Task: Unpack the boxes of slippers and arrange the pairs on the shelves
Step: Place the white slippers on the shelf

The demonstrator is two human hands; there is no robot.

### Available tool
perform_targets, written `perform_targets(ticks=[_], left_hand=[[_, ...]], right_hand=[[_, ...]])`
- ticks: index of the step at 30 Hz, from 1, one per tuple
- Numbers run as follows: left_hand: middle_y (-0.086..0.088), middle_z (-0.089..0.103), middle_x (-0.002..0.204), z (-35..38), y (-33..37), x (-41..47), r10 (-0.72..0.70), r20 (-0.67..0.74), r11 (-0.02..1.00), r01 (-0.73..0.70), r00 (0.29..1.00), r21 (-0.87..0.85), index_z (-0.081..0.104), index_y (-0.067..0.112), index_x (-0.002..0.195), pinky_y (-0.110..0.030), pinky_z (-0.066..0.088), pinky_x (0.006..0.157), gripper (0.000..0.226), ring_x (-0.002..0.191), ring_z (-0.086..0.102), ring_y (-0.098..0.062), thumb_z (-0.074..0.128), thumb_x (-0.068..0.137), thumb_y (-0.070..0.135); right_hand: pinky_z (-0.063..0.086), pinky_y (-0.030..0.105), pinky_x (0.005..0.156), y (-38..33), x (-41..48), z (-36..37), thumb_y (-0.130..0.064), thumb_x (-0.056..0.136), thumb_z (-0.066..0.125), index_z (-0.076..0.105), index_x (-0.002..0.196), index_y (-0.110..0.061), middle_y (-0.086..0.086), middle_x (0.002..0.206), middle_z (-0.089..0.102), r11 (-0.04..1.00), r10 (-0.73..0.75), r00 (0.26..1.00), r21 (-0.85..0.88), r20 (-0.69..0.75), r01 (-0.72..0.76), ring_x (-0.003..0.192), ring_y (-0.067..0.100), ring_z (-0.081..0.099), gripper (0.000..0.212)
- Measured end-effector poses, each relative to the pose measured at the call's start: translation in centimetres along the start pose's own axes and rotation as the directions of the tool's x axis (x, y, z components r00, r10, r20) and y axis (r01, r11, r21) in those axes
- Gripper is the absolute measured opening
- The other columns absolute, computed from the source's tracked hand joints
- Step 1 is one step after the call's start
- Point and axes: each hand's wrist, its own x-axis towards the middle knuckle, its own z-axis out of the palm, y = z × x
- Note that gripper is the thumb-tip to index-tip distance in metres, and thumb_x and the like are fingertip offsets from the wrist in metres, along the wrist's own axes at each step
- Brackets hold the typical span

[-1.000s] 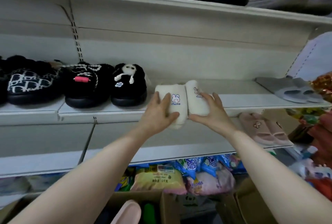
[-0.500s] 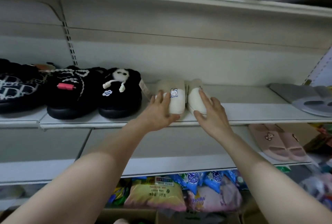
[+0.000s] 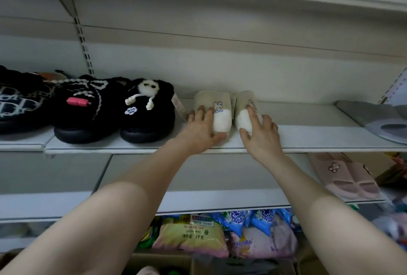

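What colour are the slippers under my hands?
Beige and cream slippers, bunny patch; head view.

My hands: two, left hand (image 3: 202,130) and right hand (image 3: 261,135).
Cream bunny slippers (image 3: 221,107): two, at my 12 o'clock.
Black fluffy slippers (image 3: 88,109): three, at 9 o'clock.
Pink bear slippers (image 3: 343,175): two, at 4 o'clock.
Grey slippers (image 3: 378,118): count unclear, at 3 o'clock.
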Motion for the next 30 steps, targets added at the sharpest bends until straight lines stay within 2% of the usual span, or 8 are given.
perform_targets(ticks=[3, 7, 10, 14, 20, 26, 30], left_hand=[[-0.021, 0.015, 0.155, -0.4, 0.0, -0.9, 0.046, -0.035, 0.999, -0.045, 0.998, 0.026, 0.012, 0.011, 0.153, -0.045, 0.02, 0.115, 0.082, 0.137, 0.023, -0.045, 0.05, 0.092, 0.052], [-0.018, 0.042, 0.138, -2.1, -0.9, -3.3, 0.196, -0.085, 0.978, -0.188, 0.977, 0.092, 0.04, 0.005, 0.138, -0.04, 0.037, 0.099, 0.054, 0.119, 0.047, -0.04, 0.056, 0.094, 0.032], [-0.015, 0.056, 0.127, -3.4, -2.0, -6.3, 0.296, -0.14, 0.949, -0.274, 0.945, 0.156, 0.053, 0.007, 0.13, -0.04, 0.043, 0.094, 0.043, 0.112, 0.055, -0.038, 0.06, 0.091, 0.025], [-0.014, 0.063, 0.119, -4.9, -4.1, -11.5, 0.366, -0.188, 0.917, -0.319, 0.911, 0.24, 0.06, 0.007, 0.126, -0.041, 0.047, 0.091, 0.041, 0.107, 0.059, -0.038, 0.065, 0.089, 0.023], [-0.01, 0.064, 0.115, -6.8, -10.0, -21.5, 0.333, -0.22, 0.908, -0.249, 0.917, 0.336, 0.063, 0.013, 0.124, -0.041, 0.05, 0.083, 0.037, 0.103, 0.06, -0.034, 0.065, 0.089, 0.026], [-0.008, 0.066, 0.108, -8.4, -19.0, -32.4, 0.161, -0.22, 0.93, -0.073, 0.962, 0.36, 0.065, 0.016, 0.118, -0.04, 0.054, 0.075, 0.035, 0.096, 0.062, -0.034, 0.069, 0.084, 0.026], [-0.007, 0.065, 0.111, -10.4, -26.2, -40.8, 0.033, -0.224, 0.934, 0.05, 0.974, 0.354, 0.065, 0.018, 0.12, -0.042, 0.056, 0.073, 0.034, 0.098, 0.061, -0.032, 0.066, 0.087, 0.028]], right_hand=[[0.04, 0.051, 0.101, 0.1, 0.2, -0.8, -0.044, 0.094, 0.052, 0.019, 0.156, -0.03, 0.022, 0.139, 0.039, 0.998, -0.016, 0.999, -0.055, 0.047, 0.018, 0.123, 0.045, 0.041, 0.071], [0.04, 0.049, 0.1, -0.6, -0.5, -2.6, -0.041, 0.096, 0.05, 0.028, 0.153, -0.024, 0.021, 0.133, 0.045, 0.979, -0.083, 0.996, -0.182, 0.044, 0.09, 0.124, 0.041, 0.042, 0.064], [0.041, 0.051, 0.099, -2.0, -2.3, -3.7, -0.034, 0.095, 0.053, 0.045, 0.145, -0.016, 0.023, 0.135, 0.049, 0.956, -0.22, 0.975, -0.2, -0.013, 0.214, 0.123, 0.043, 0.046, 0.054], [0.046, 0.049, 0.09, -5.4, -5.9, -4.6, -0.037, 0.09, 0.041, 0.055, 0.134, -0.013, 0.022, 0.122, 0.056, 0.903, -0.402, 0.914, -0.191, -0.058, 0.385, 0.108, 0.043, 0.055, 0.053], [0.047, 0.044, 0.082, -12.0, -11.8, -2.2, -0.033, 0.093, 0.048, 0.057, 0.132, -0.01, 0.021, 0.124, 0.057, 0.779, -0.617, 0.786, -0.16, -0.021, 0.607, 0.104, 0.039, 0.055, 0.046], [0.047, 0.043, 0.085, -21.8, -18.1, 2.1, -0.033, 0.093, 0.048, 0.059, 0.13, -0.008, 0.019, 0.123, 0.058, 0.676, -0.731, 0.679, -0.065, 0.067, 0.734, 0.105, 0.038, 0.056, 0.046], [0.047, 0.042, 0.085, -30.5, -22.9, 5.3, -0.036, 0.092, 0.043, 0.061, 0.126, -0.008, 0.018, 0.12, 0.06, 0.627, -0.777, 0.622, 0.028, 0.092, 0.779, 0.105, 0.037, 0.058, 0.048]])
